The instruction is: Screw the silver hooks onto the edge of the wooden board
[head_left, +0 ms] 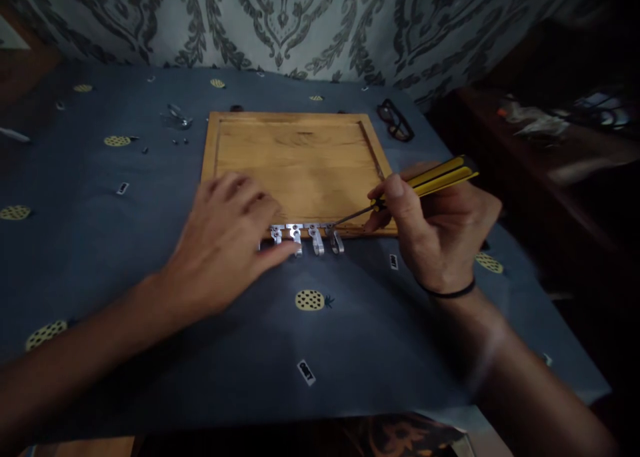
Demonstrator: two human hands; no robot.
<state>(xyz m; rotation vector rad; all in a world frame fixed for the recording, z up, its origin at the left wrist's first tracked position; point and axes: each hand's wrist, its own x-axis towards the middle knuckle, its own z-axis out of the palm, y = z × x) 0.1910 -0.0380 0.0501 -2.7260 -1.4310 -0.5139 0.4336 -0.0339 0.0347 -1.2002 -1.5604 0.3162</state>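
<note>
A framed wooden board [295, 167] lies on the blue tablecloth, with a metal hook rail [303, 227] along its near edge. Several silver hooks hang forward from the rail. My left hand [225, 234] grips the rail's left part, its fingers over the board and its thumb against a hook; the rail's left end is hidden under it. In my right hand [435, 220] is a screwdriver [445, 176] with a yellow and black handle, held in closed fingers. The screwdriver's tip meets the rail near its right end, by the last visible hook.
Dark-framed glasses [395, 120] lie beyond the board's right corner. Small metal parts [179, 116] are scattered at the back left. A white pen-like object [14, 135] lies at the far left. A patterned curtain [280, 24] hangs behind; a brown surface with clutter [540, 124] is right.
</note>
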